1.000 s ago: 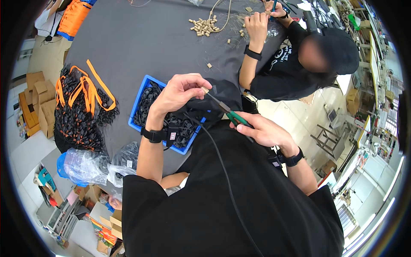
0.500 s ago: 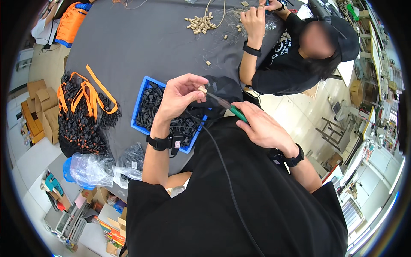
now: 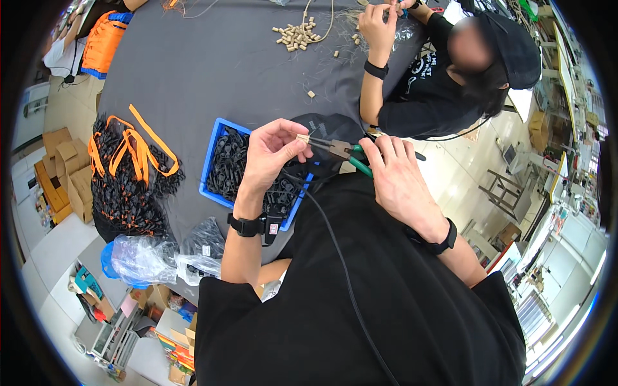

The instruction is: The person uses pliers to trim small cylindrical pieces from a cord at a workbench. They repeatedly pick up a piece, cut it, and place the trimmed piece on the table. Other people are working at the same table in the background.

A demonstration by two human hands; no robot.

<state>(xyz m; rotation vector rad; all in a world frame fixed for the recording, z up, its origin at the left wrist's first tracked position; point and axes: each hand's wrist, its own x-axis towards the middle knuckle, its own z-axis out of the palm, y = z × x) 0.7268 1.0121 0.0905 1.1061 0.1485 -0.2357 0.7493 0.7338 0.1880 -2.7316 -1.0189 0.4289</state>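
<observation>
Left hand (image 3: 270, 154) pinches small tan piece (image 3: 302, 137); right hand (image 3: 394, 177) closed on pliers (image 3: 344, 153) — jaws at piece. Risk: pliers slip, nip fingertip, piece drops.

Dark grey bench (image 3: 212, 64), covered in cloth. Blue tray (image 3: 212, 168) near its front edge, filled with black straps. Left of the tray: heap of black straps (image 3: 125, 193) with orange ribbons (image 3: 132, 145) looped on top. Front corner: clear plastic bags (image 3: 145, 257), some holding black parts. Far side: scatter of small tan cork-like pieces (image 3: 295, 35) with a pale cord (image 3: 325, 26) beside them. Far left corner: orange bag (image 3: 103, 42). Off the bench, left: cardboard boxes (image 3: 61, 170) on the floor. A co-worker in black (image 3: 438, 83) sits at the far right corner.
</observation>
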